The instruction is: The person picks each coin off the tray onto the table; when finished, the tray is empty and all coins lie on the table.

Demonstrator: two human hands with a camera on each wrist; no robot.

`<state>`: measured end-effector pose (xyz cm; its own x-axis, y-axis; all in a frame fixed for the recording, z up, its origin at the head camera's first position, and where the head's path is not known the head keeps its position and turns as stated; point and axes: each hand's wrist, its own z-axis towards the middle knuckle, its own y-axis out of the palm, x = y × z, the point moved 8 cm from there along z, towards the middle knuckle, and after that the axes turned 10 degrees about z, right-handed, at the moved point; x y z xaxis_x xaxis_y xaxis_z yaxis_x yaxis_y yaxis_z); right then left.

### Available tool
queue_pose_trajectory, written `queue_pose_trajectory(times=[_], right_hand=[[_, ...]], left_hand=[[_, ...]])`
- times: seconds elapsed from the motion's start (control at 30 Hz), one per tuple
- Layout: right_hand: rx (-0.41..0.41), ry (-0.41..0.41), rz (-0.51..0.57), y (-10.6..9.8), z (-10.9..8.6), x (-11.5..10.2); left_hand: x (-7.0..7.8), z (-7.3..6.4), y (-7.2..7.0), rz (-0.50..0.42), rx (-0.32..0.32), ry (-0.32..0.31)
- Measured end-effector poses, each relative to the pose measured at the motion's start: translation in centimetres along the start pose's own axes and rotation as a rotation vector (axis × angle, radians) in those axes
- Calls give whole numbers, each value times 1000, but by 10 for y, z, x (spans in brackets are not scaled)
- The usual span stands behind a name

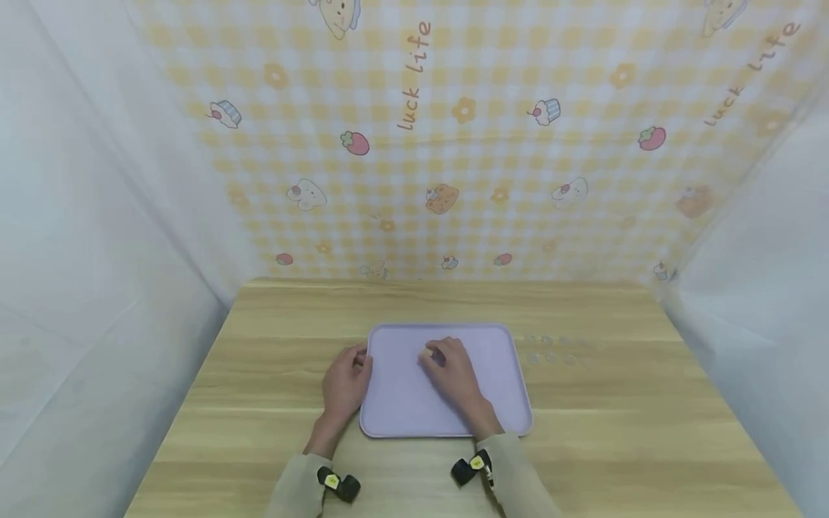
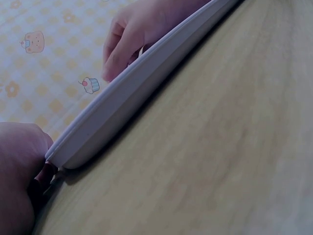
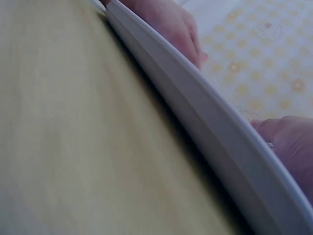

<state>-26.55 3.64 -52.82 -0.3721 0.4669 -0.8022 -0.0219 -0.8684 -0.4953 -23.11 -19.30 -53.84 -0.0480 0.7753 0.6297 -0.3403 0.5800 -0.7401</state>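
A lilac rectangular tray [image 1: 401, 410] lies on the wooden table. My left hand [image 1: 347, 383] grips its left rim; in the left wrist view the thumb is at the rim and a finger shows below the tray's edge [image 2: 98, 137]. Over the middle of the tray, my right hand [image 1: 453, 370] has thumb and forefinger tips brought together in a pinch. A small glinting piece [image 3: 270, 145] shows by those fingers in the right wrist view; its shape is mostly hidden. Small clear round pieces [image 1: 550, 357] lie on the table right of the tray.
The wooden table [image 1: 278, 316] extends around the tray on all sides. A yellow checked cloth [image 1: 479, 158] hangs behind it, with white sheets [image 1: 97, 252] at both sides. A dark strap [image 1: 339, 485] with a small device circles each wrist.
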Motion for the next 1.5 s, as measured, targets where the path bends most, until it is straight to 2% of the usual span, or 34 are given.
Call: queue_pose_trajectory(times=[0.13, 0.3, 0.57, 0.73, 1.13, 1.5], right_hand=[[21, 31, 5, -17, -1, 11], [64, 4, 0, -32, 2, 18], [97, 54, 12, -55, -3, 33], [121, 44, -10, -70, -5, 38], [245, -24, 8, -114, -12, 48], [388, 52, 18, -146, -21, 78]], left_hand=[[2, 0, 2, 5, -6, -5], [3, 1, 0, 5, 10, -1], [1, 1, -1, 5, 15, -12], [1, 1, -2, 16, 21, -4], [2, 1, -1, -7, 16, -8], [0, 1, -1, 1, 17, -12]])
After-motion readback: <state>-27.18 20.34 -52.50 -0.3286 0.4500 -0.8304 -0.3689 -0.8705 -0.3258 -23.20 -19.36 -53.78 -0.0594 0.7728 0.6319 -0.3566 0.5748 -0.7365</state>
